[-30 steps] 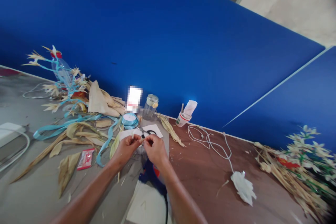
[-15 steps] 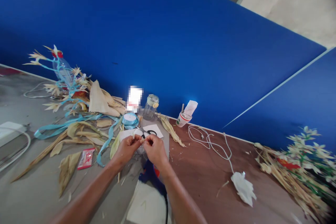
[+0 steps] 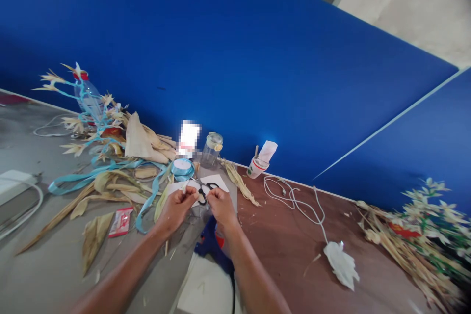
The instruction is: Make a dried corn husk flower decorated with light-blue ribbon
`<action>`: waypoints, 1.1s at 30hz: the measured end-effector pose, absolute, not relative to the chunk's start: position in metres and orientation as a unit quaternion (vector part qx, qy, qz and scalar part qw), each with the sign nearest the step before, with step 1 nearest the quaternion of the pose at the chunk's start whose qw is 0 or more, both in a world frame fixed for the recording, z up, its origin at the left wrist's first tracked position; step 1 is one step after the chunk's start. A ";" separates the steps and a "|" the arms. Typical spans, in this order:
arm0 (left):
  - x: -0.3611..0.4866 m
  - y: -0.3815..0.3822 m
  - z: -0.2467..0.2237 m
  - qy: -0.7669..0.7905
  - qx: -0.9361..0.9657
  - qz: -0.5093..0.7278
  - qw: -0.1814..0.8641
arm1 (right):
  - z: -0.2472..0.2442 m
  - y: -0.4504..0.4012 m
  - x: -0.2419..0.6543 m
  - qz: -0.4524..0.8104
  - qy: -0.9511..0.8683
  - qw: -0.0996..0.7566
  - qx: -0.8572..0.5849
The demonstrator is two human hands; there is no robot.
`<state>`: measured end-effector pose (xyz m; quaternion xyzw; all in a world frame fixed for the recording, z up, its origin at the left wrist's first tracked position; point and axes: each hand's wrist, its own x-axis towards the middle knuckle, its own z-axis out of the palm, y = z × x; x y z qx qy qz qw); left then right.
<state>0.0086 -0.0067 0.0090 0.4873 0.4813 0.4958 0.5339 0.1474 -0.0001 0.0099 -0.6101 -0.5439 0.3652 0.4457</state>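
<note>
My left hand (image 3: 180,207) is pinched closed above the table, its thumb against the fingertips; whatever it grips is too small to make out. A short gap to its right, my right hand (image 3: 221,206) is pinched closed too, and its fingers hide anything in them. Just behind the fingertips lie black-handled scissors (image 3: 212,186) on white paper (image 3: 223,182). Under my right wrist rests a dark blue glue gun (image 3: 214,245) with its cord running toward me. A roll of light blue ribbon (image 3: 182,170) sits beyond my left hand.
Dried corn husks (image 3: 110,187) and a loose blue ribbon spread over the left side, near a red packet (image 3: 120,222). A clear jar (image 3: 211,150), a paper cup (image 3: 256,167) and a white cable (image 3: 294,201) stand or lie before the blue partition (image 3: 235,59). Husk flowers (image 3: 437,211) lie far right.
My two hands were together at the fingertips and have drawn apart a little, the left moving left and the right moving right. The table things have not moved.
</note>
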 end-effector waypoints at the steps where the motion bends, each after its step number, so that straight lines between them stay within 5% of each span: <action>1: 0.008 -0.006 0.010 0.473 0.478 0.503 0.543 | 0.011 0.001 0.151 0.344 -0.556 0.444 -0.613; 9: 0.008 -0.006 0.012 0.452 0.422 0.519 0.591 | 0.022 0.002 0.165 0.162 -0.588 0.483 -0.628; 15: 0.008 -0.005 0.009 0.469 0.458 0.479 0.584 | 0.030 -0.006 0.156 0.384 -0.628 0.434 -0.518; 25: 0.009 -0.006 0.012 0.480 0.517 0.472 0.529 | 0.041 -0.019 0.144 0.226 -0.699 0.411 -0.541; 33: 0.010 -0.006 0.012 0.494 0.526 0.448 0.528 | 0.034 -0.015 0.144 0.231 -0.686 0.403 -0.560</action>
